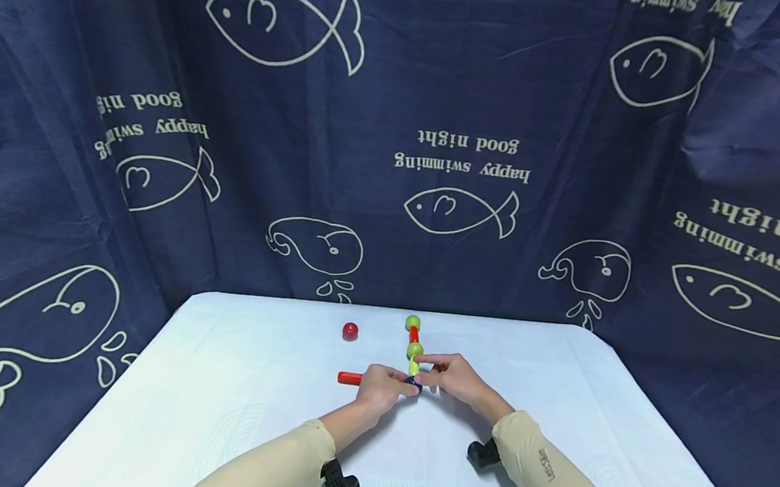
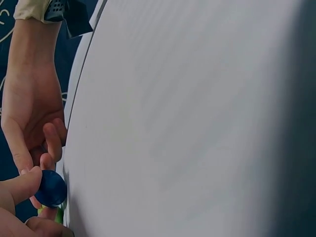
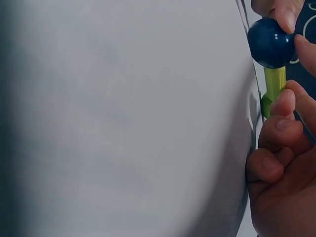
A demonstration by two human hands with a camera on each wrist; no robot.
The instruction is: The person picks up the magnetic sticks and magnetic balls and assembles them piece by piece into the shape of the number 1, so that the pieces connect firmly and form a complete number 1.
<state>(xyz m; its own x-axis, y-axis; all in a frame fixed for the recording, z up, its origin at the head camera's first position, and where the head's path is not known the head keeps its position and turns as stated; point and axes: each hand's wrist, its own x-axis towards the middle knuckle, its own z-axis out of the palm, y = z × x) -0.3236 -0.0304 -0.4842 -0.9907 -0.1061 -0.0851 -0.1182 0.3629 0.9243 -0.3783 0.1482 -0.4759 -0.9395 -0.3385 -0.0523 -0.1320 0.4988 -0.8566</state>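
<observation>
the left hand, fingers bent, pinches a blue ball over the white table. beside this hand a red stick comes out, its other end hidden. the right hand, half closed, holds the yellow-green stick behind the ball, its thumb touching the ball. farther, a near green ball, a red ball apart at left, a short red piece, then a far green ball.
</observation>
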